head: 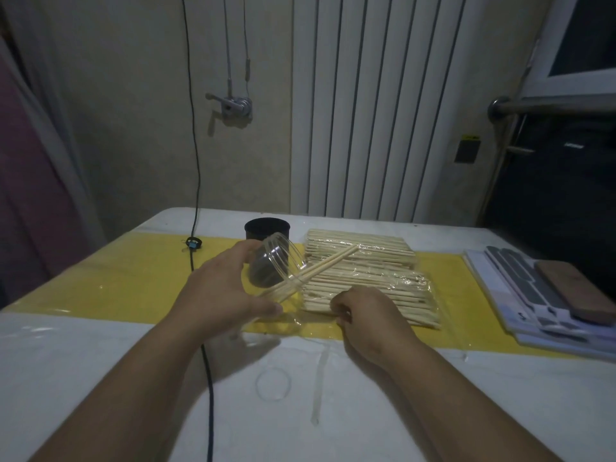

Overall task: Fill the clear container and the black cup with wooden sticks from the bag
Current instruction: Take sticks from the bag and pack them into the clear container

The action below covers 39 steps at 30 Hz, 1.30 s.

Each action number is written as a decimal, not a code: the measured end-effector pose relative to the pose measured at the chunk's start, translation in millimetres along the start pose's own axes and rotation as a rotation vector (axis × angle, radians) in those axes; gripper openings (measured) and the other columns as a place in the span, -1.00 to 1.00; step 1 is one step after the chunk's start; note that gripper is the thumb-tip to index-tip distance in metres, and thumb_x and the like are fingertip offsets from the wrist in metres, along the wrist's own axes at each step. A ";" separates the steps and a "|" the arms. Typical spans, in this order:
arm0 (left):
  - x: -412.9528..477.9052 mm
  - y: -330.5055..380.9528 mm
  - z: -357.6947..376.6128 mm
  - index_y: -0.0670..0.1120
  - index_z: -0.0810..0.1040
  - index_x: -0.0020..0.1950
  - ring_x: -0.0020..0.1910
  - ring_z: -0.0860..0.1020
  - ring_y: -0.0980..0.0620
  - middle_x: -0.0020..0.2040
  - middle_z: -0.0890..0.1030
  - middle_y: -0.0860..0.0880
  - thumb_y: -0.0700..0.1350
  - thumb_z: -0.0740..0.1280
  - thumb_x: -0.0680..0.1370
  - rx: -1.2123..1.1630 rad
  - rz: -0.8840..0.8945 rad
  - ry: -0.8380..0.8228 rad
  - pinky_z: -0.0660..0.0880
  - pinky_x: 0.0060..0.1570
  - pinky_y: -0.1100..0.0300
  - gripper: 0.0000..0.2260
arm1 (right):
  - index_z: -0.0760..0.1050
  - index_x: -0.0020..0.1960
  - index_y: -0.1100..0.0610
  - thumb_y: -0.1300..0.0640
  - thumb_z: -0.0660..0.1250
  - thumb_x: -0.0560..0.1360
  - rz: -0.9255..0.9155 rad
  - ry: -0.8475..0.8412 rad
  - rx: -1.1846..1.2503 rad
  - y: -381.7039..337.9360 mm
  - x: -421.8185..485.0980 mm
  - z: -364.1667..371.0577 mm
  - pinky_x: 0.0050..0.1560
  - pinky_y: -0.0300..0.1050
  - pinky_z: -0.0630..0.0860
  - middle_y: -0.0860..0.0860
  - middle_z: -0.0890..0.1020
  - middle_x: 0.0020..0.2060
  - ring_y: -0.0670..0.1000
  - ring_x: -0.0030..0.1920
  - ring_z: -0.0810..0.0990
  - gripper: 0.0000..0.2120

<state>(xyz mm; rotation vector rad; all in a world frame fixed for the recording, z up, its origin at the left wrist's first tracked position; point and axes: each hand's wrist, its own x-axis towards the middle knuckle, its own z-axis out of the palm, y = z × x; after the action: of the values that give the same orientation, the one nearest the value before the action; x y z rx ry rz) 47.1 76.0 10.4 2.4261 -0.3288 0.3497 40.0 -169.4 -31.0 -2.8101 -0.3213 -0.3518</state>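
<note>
My left hand (223, 288) grips the clear container (275, 265) and holds it tilted, mouth toward the right, above the yellow strip. A few wooden sticks (328, 263) poke out of its mouth. The black cup (266, 228) stands upright behind it at the table's far side. The clear plastic bag of wooden sticks (370, 278) lies flat to the right of the container. My right hand (361, 313) rests at the bag's near left corner with its fingers curled on the stick ends there; what they pinch is hidden.
The table (100, 378) has a white cover with a yellow strip (133, 281) across it. A black cable (208, 378) runs over the table's left half. Stacked sheets with a brown flat object (573, 291) lie at the right edge. A radiator stands behind.
</note>
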 end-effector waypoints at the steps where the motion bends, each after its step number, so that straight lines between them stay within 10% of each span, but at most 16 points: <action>1: -0.2 0.1 0.0 0.29 0.32 0.38 0.19 0.49 0.13 0.13 0.44 0.31 0.24 0.52 0.08 0.002 -0.001 -0.002 0.47 0.15 0.03 -0.12 | 0.59 0.00 0.00 0.14 0.30 0.50 0.001 -0.004 -0.013 -0.4 0.8 2.3 0.11 -0.07 0.42 -0.04 0.58 0.02 0.10 0.12 0.50 -0.87; 39: -0.3 0.6 -1.0 0.32 0.32 0.36 0.18 0.48 0.14 0.15 0.47 0.29 0.25 0.52 0.06 -0.039 -0.025 -0.004 0.49 0.14 0.03 -0.12 | 0.57 0.14 -0.01 0.12 0.27 0.57 0.067 -0.037 -0.085 0.3 8.5 8.5 0.16 -0.08 0.38 -0.06 0.59 0.02 0.10 0.21 0.50 -0.81</action>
<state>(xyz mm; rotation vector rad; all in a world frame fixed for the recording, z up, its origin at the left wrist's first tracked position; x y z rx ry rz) 46.5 76.3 11.4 2.3912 -0.3039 0.3246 49.9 -165.5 -36.6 -2.9057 -0.2244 -0.3053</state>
